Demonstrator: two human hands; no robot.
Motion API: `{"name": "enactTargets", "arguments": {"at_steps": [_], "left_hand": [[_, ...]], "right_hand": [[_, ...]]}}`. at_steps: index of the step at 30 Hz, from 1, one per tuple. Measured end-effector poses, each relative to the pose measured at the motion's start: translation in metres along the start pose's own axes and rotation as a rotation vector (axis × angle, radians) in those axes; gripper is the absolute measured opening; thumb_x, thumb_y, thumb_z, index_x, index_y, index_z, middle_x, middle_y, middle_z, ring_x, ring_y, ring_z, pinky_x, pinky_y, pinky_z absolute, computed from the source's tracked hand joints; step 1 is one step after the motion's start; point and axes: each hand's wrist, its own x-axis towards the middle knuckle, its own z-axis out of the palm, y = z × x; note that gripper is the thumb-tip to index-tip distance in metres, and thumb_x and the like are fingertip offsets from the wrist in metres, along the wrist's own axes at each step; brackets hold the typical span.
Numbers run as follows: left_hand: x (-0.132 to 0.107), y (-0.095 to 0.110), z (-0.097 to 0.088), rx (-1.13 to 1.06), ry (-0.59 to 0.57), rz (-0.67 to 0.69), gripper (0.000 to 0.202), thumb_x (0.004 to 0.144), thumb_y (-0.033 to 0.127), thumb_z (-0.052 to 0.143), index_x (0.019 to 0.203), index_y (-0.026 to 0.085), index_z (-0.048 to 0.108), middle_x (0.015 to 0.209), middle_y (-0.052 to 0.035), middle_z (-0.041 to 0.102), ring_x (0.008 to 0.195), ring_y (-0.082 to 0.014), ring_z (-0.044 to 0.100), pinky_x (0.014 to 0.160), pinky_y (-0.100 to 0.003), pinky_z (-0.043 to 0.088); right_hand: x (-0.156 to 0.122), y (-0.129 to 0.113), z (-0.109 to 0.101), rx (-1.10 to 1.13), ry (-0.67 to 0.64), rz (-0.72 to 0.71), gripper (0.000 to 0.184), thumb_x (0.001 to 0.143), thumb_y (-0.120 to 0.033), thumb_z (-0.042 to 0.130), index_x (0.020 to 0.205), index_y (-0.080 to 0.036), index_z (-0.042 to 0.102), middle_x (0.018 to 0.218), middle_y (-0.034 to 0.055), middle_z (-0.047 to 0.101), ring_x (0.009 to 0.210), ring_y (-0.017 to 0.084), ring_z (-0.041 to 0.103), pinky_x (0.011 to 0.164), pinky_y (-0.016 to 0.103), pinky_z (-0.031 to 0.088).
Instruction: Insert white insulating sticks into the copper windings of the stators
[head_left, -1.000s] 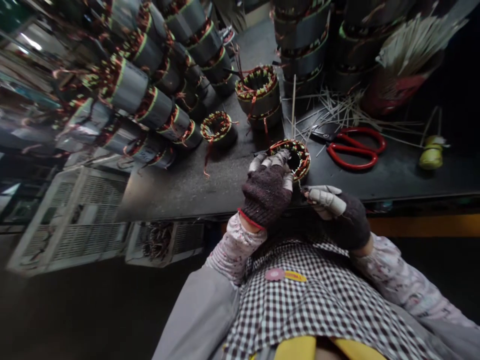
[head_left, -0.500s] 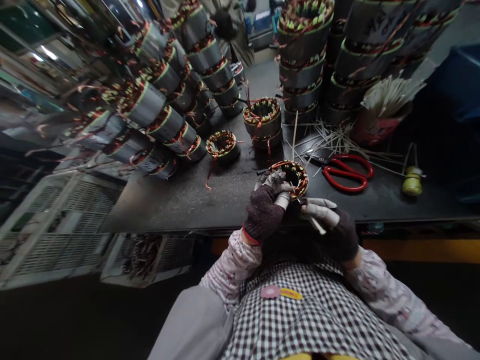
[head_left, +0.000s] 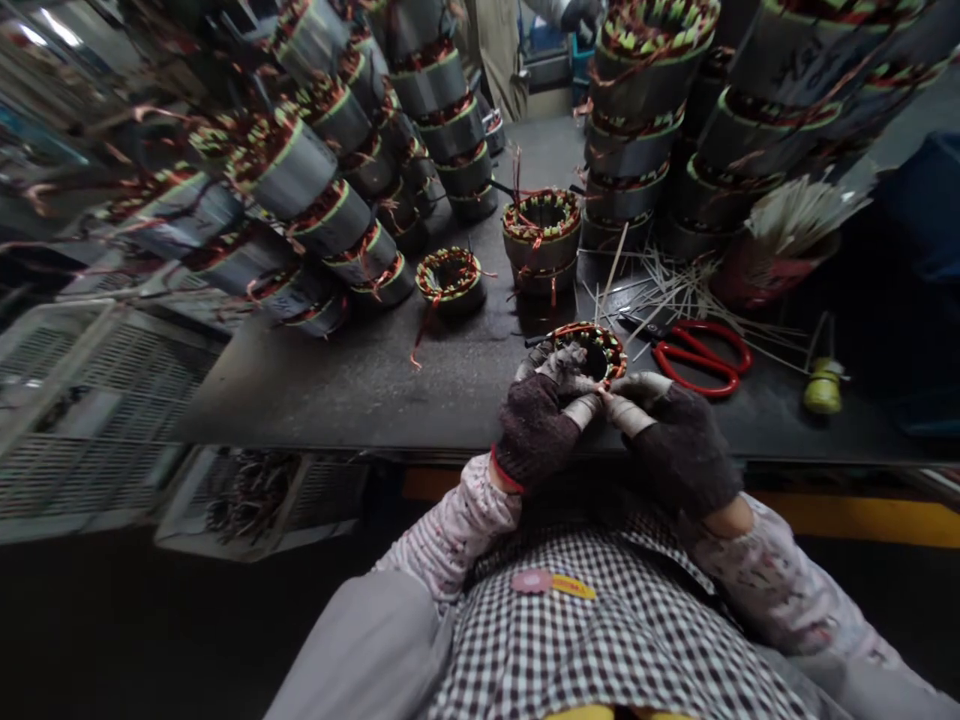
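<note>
Presently, at the near edge of the bench [head_left: 360,390]:

Stator [head_left: 592,352]: wound core, copper coils with red and green insulation, lying flat just beyond both hands.

Left hand [head_left: 536,425]: dark knit glove, taped fingertips. Fingers curled over the stator's near rim, gripping or pressing the winding there.

Right hand [head_left: 679,445]: same glove, taped fingers. Closed and touching the left at the stator's near right edge; whether it pinches a wire or a strip cannot be told.

Scissors [head_left: 701,355]: red-handled, lying just right of the stator, untouched.

Strips [head_left: 675,290]: pale thin sticks scattered behind the scissors, more standing in a red pot [head_left: 757,275].

Spool [head_left: 823,390]: yellow-green, well right of the hands.

Other stators: one small [head_left: 451,280] and a stack of two [head_left: 541,235] behind the work; tall stacks [head_left: 337,220] at left and back.

Step in hand, by judgement: dressing the coil end at the near rim, both hands working one spot. The next move likely calls for a firm hold by the left while the right tucks or draws, with care not to nick the copper.
</note>
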Motion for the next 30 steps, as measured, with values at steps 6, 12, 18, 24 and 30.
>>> {"name": "enactTargets", "arguments": {"at_steps": [6,12,18,24,30], "left_hand": [[0.006,0.002,0.0,-0.062,-0.022,-0.036,0.04,0.1,0.019,0.088,0.138,0.025,0.079,0.108,-0.0028,0.092,0.105,-0.0254,0.089,0.109,-0.049,0.074],[0.012,0.011,-0.004,-0.174,-0.025,-0.084,0.048,0.097,0.018,0.089,0.143,0.023,0.076,0.11,-0.0044,0.091,0.105,-0.0245,0.09,0.105,-0.042,0.075],[0.008,0.011,-0.003,-0.151,-0.038,-0.038,0.038,0.101,0.022,0.085,0.139,0.022,0.079,0.124,-0.0066,0.092,0.111,-0.0238,0.089,0.108,-0.041,0.074],[-0.001,-0.006,-0.002,0.033,0.02,0.254,0.027,0.103,0.023,0.085,0.129,0.022,0.084,0.132,-0.0099,0.091,0.139,-0.0312,0.081,0.135,-0.06,0.057],[-0.002,-0.001,-0.005,0.127,-0.097,0.36,0.009,0.104,0.024,0.082,0.112,0.025,0.087,0.118,-0.0054,0.092,0.126,-0.0285,0.085,0.132,-0.059,0.057]], "right_hand": [[0.008,0.011,-0.007,-0.268,0.01,-0.271,0.019,0.106,-0.04,0.076,0.109,-0.026,0.088,0.104,0.0087,0.089,0.094,0.028,0.084,0.084,0.043,0.071],[0.026,0.006,-0.014,-0.361,-0.049,-0.602,0.013,0.103,-0.027,0.073,0.102,-0.027,0.086,0.112,0.0101,0.086,0.11,0.031,0.083,0.098,0.051,0.071],[0.015,-0.016,-0.012,0.034,-0.001,-0.468,0.003,0.108,-0.031,0.077,0.107,-0.029,0.079,0.126,0.0081,0.084,0.121,0.028,0.081,0.102,0.047,0.071],[0.001,0.006,-0.019,0.149,-0.125,-0.147,0.023,0.106,-0.048,0.078,0.104,-0.026,0.073,0.088,0.0016,0.079,0.073,0.019,0.074,0.063,0.029,0.062],[0.037,-0.024,0.025,0.334,0.18,-0.204,0.022,0.107,-0.043,0.078,0.105,-0.027,0.064,0.091,-0.002,0.07,0.076,0.014,0.067,0.073,0.03,0.064]]}}
